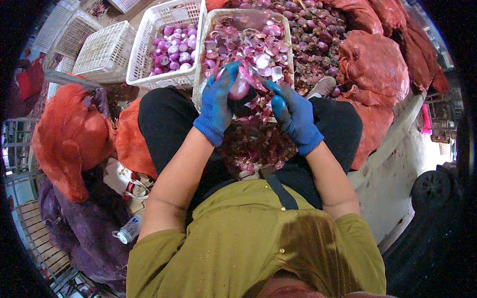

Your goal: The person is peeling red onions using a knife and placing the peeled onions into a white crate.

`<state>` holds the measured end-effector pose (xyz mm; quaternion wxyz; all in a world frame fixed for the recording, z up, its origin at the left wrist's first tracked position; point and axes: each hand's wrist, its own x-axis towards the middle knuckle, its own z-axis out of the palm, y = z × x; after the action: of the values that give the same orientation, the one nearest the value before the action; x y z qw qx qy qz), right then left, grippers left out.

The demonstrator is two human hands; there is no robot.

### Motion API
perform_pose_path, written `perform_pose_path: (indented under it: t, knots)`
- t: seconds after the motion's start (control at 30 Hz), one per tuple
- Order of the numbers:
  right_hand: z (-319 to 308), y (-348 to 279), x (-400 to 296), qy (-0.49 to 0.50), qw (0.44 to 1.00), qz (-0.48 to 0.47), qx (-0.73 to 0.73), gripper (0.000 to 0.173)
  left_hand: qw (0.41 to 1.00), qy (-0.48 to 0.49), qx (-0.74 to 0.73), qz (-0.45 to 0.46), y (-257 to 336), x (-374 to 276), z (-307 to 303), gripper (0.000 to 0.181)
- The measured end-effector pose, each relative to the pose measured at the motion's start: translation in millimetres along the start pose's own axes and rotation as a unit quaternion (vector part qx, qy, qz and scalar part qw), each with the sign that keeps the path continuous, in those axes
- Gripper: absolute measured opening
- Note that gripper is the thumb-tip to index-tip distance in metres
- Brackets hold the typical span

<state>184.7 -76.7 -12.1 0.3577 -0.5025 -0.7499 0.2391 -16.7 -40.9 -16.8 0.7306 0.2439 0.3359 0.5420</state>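
Note:
My left hand [219,100], in a blue coated glove, grips a partly peeled red onion [238,89] above the near part of a white plastic crate [291,48]. Loose pink skin hangs at the onion's upper right side. My right hand [296,111], gloved the same way, is just to the right of the onion with its fingers curled. Whether something thin sits between its thumb and forefinger is too blurred to tell. Onion skins and cut pieces [262,59] fill much of that crate. More dark skins [257,143] lie between my knees.
Peeled onions [174,48] lie in a white crate [135,70] at left. Unpeeled onions [316,33] are heaped at the upper right, beside red mesh sacks [372,70]. At left are an upturned crate [104,46], an orange sack [74,138] and a bottle [130,229].

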Motion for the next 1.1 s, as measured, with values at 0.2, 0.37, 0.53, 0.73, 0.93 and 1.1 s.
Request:
perform_pose_path:
  t: [0.2,0.37,0.53,0.73,0.93,1.1]
  knots:
    - [3.1,-6.5,-4.2,-0.037,0.989,-0.042,-0.135,0.039,0.997,0.050,-0.061,-0.003,1.8,7.0,-4.7,0.027]
    - [6.3,-9.3,-3.6,-0.038,0.987,-0.044,-0.148,0.040,0.996,0.067,-0.060,0.012,1.6,6.5,-5.6,0.025]
    - [9.7,-8.2,-5.2,-0.032,0.987,-0.039,-0.156,0.040,0.994,0.093,-0.057,0.028,-0.2,5.7,-2.5,0.025]
    - [9.8,-7.5,-4.9,-0.038,0.989,-0.024,-0.143,0.039,0.994,0.086,-0.055,0.039,-2.4,6.6,-3.0,0.025]
    - [11.6,-10.1,-4.2,-0.036,0.984,-0.026,-0.173,0.037,0.994,0.096,-0.034,0.042,-13.0,10.7,-7.0,0.025]
    - [11.3,-6.8,-5.3,-0.028,0.986,-0.031,-0.162,0.039,0.994,0.099,-0.020,0.050,-16.7,10.0,-4.6,0.030]
